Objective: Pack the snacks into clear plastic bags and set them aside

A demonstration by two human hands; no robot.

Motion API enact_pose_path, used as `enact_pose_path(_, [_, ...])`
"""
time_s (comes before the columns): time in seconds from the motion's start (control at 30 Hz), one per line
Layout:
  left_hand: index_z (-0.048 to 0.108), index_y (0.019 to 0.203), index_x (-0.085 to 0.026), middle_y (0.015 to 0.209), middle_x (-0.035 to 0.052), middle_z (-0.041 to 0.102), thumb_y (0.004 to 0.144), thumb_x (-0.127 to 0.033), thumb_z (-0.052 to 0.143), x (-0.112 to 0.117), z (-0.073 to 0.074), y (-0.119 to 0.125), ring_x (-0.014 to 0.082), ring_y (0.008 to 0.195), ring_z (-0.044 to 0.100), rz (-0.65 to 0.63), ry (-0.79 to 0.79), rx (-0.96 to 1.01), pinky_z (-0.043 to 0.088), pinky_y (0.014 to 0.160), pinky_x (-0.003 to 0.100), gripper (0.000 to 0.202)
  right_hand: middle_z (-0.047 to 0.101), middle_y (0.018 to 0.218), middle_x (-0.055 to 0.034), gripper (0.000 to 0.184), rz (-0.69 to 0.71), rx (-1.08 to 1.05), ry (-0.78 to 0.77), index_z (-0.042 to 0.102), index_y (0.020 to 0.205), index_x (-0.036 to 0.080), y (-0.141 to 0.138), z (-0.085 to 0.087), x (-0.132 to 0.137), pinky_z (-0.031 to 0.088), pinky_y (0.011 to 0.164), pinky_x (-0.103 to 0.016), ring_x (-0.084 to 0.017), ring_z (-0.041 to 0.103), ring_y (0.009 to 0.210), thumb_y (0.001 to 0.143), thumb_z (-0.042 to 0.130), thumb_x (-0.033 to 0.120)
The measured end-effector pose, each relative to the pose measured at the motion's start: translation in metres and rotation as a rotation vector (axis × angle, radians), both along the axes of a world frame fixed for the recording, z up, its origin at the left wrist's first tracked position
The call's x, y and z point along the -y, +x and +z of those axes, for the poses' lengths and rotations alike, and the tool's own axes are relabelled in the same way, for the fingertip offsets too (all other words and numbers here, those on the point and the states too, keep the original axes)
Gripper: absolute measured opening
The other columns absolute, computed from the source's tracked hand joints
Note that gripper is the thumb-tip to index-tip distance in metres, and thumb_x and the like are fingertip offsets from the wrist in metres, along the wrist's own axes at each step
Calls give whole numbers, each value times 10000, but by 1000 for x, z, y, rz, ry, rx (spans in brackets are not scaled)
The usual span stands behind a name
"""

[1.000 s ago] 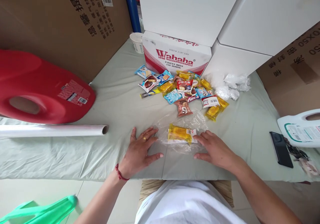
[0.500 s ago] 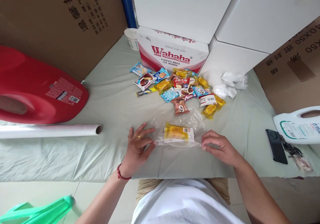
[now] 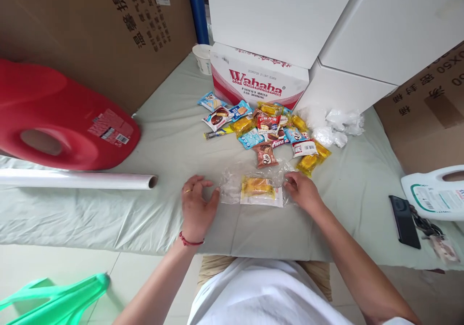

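Observation:
A sheet of clear plastic film [image 3: 230, 189] lies on the cloth-covered table in front of me. On it rest a yellow-wrapped snack [image 3: 257, 187] and, partly beneath that, a white packet [image 3: 261, 201]. My left hand [image 3: 198, 206] is beside the film's left edge, thumb and bent fingers apart, with nothing seen in them. At the right edge, my right hand [image 3: 303, 190] has its fingertips drawn together on the film. Beyond the film is a heap of wrapped snacks, with a brown snack packet [image 3: 266, 155] nearest.
Behind the heap stands a Wahaba-style "Wahaha" water carton [image 3: 261, 81], with crumpled clear plastic [image 3: 335, 126] to its right. Left are a red jug [image 3: 72, 117] and a white roll [image 3: 79, 179]. A phone [image 3: 405, 222] and white bottle [image 3: 433, 192] lie right.
Both hands have shifted away from the film's near edge. The left has let go and its fingers have bent; the right has moved up along the right side. The near edge now lies flatter.

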State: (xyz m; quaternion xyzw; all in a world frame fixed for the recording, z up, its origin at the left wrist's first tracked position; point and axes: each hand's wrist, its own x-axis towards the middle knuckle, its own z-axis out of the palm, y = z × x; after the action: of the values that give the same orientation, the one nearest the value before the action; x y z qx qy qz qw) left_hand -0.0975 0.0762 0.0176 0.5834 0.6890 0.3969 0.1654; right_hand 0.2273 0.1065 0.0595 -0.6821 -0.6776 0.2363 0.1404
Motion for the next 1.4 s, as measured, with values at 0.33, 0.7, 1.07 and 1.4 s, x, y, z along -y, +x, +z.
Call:
enact_pose_path(0.33, [658,1144,-276,1073,69,733,889,-138,560,56,41,46,261,1060,673,-496,434,-182,537,915,455,307,688,1264,-109,342,438,-56,197,674,1302,230,-45,25,-15,423,1030,-472,-289,557,1175,1003,526,305])
enact_pose_path(0.7, [610,1376,-255,1302,86,717,978,-136,479,23,15,87,262,1178,651,-583,270,-296,490,921,447,435,739,993,-62,302,136,-177,90,720,1056,208,-32,14,-34,494,789,-316,-204,653,865,1005,488,394])
enact_pose_path(1.07, [685,1250,-203,1238,83,751,932,-122,584,10,8,97,280,1105,634,-433,368,-371,425,887,422,343,746,1081,-121,529,-15,192,-70,641,1196,167,-75,17,-104,452,741,-306,-282,672,999,880,641,591])
enact_pose_path(1.4, [694,1177,-173,1195,80,764,949,-120,554,6,8,98,232,1150,661,-449,420,-270,404,981,399,273,691,1177,-147,439,181,180,306,622,1294,155,-91,66,-132,451,977,-424,-327,573,1155,897,638,342])
